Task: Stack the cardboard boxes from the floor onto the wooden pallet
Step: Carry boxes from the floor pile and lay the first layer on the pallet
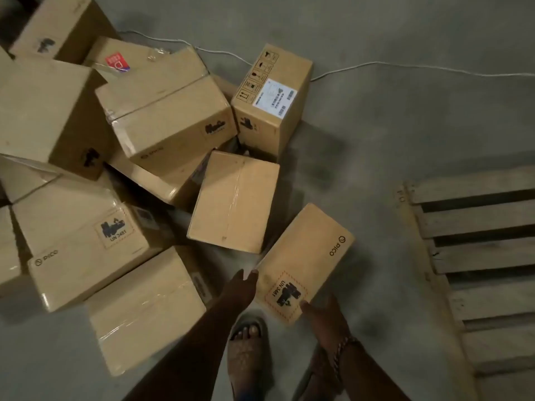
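Head cam only on this one, looking straight down. Both hands are on one PICO box (304, 261), a brown carton lying at a slant with its UN 3481 label at the near end. It's between the heap and the wooden pallet (477, 256), not touching the pallet. Can't tell if it's clear of the concrete floor (376, 140) or resting on it.

Left hand (241, 287) has its fingers straight and together, tips pressed flat against the box's near left corner. Right hand (324, 314) has the near right corner: one digit lies on top beside the label and the rest go under the edge out of sight, so it reads as a grip, though it's blurry. There's a bracelet (341, 351) on that wrist.

Pile of cardboard boxes (121, 157) fills the left side, all tipped at odd angles and leaning on each other. A taped box (234, 201) lies just beyond the held one, and an upright box (270, 96) with a white label stands behind that. The pallet's slats show nothing on them. A white cable (405, 66) runs across the floor at the top. One foot in a sandal (249, 351) is planted between the two forearms.
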Demonstrator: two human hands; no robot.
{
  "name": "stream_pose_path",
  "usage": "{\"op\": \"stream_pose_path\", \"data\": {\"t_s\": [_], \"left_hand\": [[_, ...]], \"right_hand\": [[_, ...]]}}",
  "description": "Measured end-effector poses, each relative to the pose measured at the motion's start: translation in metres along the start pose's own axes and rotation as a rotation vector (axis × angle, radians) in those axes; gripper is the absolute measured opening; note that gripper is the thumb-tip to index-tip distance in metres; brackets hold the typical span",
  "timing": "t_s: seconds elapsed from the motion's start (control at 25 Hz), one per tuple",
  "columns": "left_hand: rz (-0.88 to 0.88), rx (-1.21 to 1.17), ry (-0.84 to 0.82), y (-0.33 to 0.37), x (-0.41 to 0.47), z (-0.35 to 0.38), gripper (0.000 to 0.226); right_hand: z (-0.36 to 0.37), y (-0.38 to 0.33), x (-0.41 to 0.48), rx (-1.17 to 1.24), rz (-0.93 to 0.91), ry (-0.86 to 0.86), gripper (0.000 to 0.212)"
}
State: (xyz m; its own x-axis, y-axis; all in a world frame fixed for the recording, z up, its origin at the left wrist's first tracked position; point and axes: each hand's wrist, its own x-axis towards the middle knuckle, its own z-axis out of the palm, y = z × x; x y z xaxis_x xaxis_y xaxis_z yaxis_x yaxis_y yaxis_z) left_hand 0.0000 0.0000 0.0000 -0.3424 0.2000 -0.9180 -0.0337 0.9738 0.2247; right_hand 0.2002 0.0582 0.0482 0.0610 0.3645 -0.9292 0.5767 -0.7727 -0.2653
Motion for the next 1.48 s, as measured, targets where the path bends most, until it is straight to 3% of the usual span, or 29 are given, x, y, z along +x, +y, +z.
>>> {"op": "stream_pose_path", "data": {"t_s": [0.12, 0.2, 0.28, 0.4, 0.44, 0.6, 0.76, 0.84, 0.92, 1.0, 1.08, 1.16, 1.28, 1.48], "left_hand": [[-0.006, -0.021, -0.047, -0.002, 0.013, 0.011, 0.061], [0.016, 0.057, -0.036, 0.002, 0.0, 0.019, 0.052], [0.075, 0.121, -0.032, 0.011, -0.025, 0.033, 0.05], [0.23, 0.123, 0.007, 0.035, -0.066, 0.053, 0.05], [0.293, 0.138, 0.034, 0.044, -0.078, 0.06, 0.049], [0.475, 0.3, -0.029, 0.079, -0.096, 0.085, 0.047], [0.682, 0.319, -0.131, 0.102, -0.093, 0.095, 0.054], [0.736, 0.218, -0.234, 0.109, -0.084, 0.091, 0.042], [0.705, 0.114, -0.19, 0.11, -0.068, 0.08, 0.037], [0.519, 0.0, -0.018, 0.109, -0.048, 0.065, 0.049], [0.211, -0.185, -0.022, 0.108, -0.041, 0.053, 0.059], [0.109, -0.285, -0.182, 0.109, -0.047, 0.051, 0.058], [0.279, -0.243, -0.275, 0.123, -0.071, 0.054, 0.037], [0.485, -0.168, -0.237, 0.176, -0.099, 0.051, 0.035]], "right_hand": [[0.013, 0.022, 0.02, 0.148, 0.124, -0.048, 0.104], [0.022, 0.031, 0.025, 0.254, 0.087, -0.073, 0.101], [0.017, 0.032, 0.023, 0.282, 0.009, 0.039, 0.094], [-0.007, 0.017, 0.005, 0.283, -0.063, 0.132, 0.139], [-0.019, 0.014, 0.002, 0.339, -0.073, 0.135, 0.142], [-0.062, 0.0, 0.005, 0.512, -0.1, 0.112, 0.127], [-0.094, -0.008, 0.022, 0.277, -0.116, 0.119, 0.136], [-0.101, -0.031, 0.01, 0.15, -0.078, 0.167, 0.141], [-0.109, -0.044, 0.011, 0.047, -0.085, 0.178, 0.14], [-0.117, -0.049, 0.011, 0.023, -0.062, 0.155, 0.14], [-0.13, -0.049, 0.017, 0.137, -0.039, 0.121, 0.132], [-0.142, -0.055, 0.011, 0.345, 0.037, 0.055, 0.101], [-0.168, -0.054, 0.001, 0.609, 0.162, -0.055, 0.071], [-0.223, -0.05, -0.023, 0.71, 0.125, -0.124, 0.092]]}}
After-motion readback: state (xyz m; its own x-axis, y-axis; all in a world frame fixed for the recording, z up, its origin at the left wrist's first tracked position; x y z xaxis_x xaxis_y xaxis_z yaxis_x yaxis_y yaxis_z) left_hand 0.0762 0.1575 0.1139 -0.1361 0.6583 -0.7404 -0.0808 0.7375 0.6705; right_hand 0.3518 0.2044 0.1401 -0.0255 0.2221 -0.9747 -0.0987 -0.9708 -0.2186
